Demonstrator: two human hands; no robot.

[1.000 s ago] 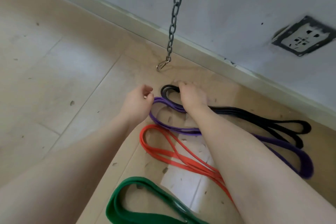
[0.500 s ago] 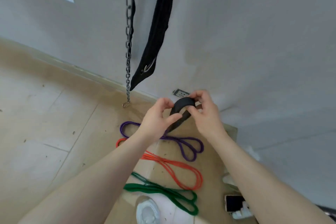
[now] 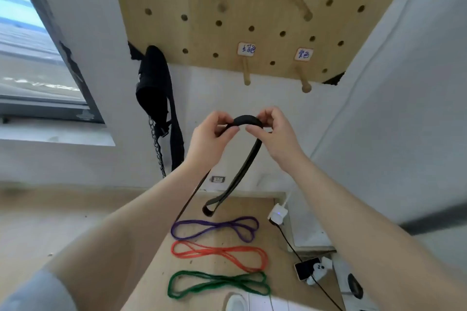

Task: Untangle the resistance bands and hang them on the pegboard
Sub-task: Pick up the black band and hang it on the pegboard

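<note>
Head view: black resistance band (image 3: 246, 159) held up at frame centre, its top arc pinched at either end by left hand (image 3: 209, 137) and right hand (image 3: 275, 134), thumb and fingers of each curled onto the band. Two strands hang toward 6 o'clock; the right strand ends in a small loop just above the floor, the left strand passes behind the left forearm. Pegboard (image 3: 252, 15) sits at 12 o'clock from the hands, with wooden pegs and four handwritten labels; the two lower pegs (image 3: 246, 73) carry nothing. At 6 o'clock, three bands lie on the wooden floor (image 3: 156, 247) in a column, apart from each other: purple band (image 3: 214, 227) nearest the wall, orange band (image 3: 219, 252) in the middle, green band (image 3: 217, 284) nearest the camera. At 9 o'clock from the hands, a black strap (image 3: 154, 91) and chain (image 3: 158, 149) hang from the board's lower left corner. White charger (image 3: 278, 213) and cable at 4 o'clock. Window (image 3: 32, 58) at 10 o'clock.
</note>
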